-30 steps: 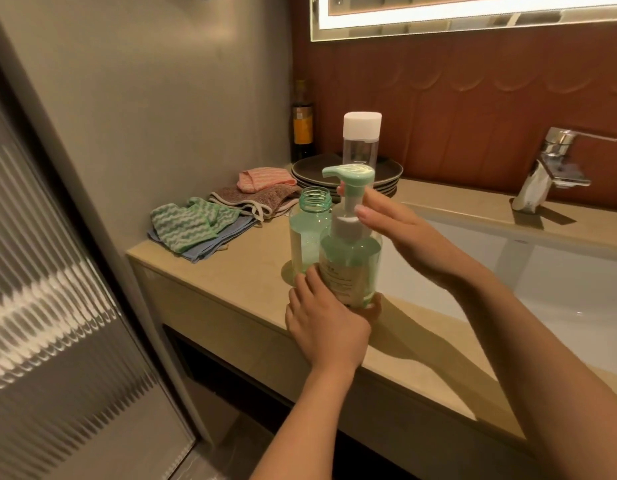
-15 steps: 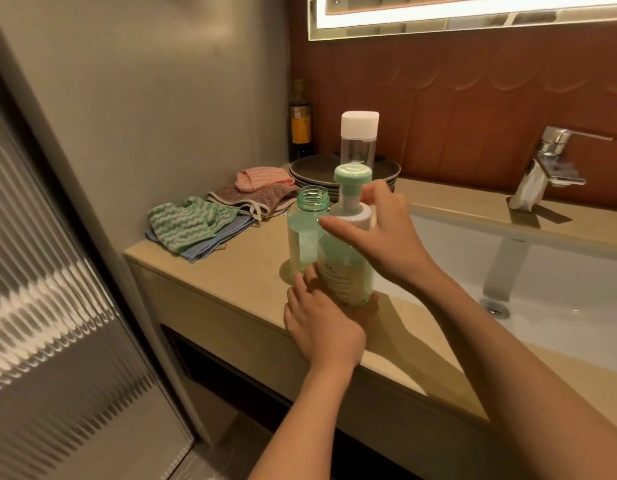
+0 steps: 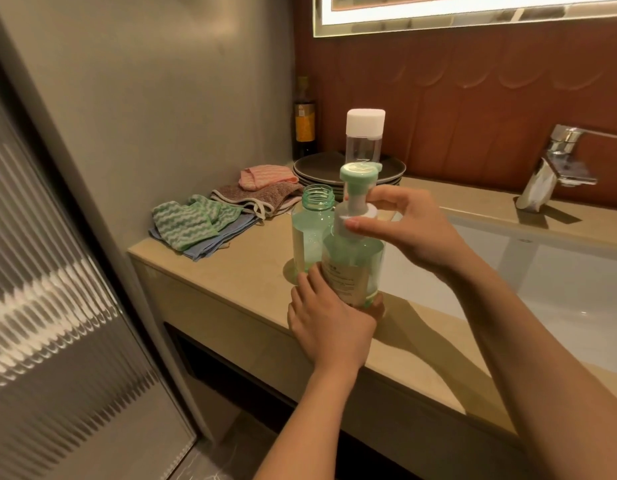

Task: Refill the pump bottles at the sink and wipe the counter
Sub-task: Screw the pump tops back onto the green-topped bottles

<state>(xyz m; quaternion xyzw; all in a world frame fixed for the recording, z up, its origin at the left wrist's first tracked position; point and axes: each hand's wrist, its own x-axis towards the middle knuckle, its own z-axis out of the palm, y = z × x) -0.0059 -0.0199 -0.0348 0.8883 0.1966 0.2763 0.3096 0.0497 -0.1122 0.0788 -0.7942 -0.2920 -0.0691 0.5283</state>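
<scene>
A green pump bottle [image 3: 355, 261] with a pale label stands near the front edge of the beige counter [image 3: 238, 271]. My left hand [image 3: 329, 325] grips its base. My right hand [image 3: 409, 225] pinches the white collar under the mint pump head [image 3: 358, 173]. Right behind it on the left stands an open green bottle [image 3: 310, 233] without a cap, part full of liquid. A clear bottle with a white cap [image 3: 365, 135] stands further back.
Folded cloths [image 3: 210, 220] in green, blue, brown and pink lie on the counter's left. Dark plates [image 3: 321, 169] are stacked at the back beside a dark bottle [image 3: 304, 124]. The white sink basin [image 3: 559, 282] and chrome faucet [image 3: 556, 164] are on the right.
My right hand moved from beside the pump onto its collar and now pinches it. The pump head has turned, its spout no longer pointing left. My left hand stays on the base.
</scene>
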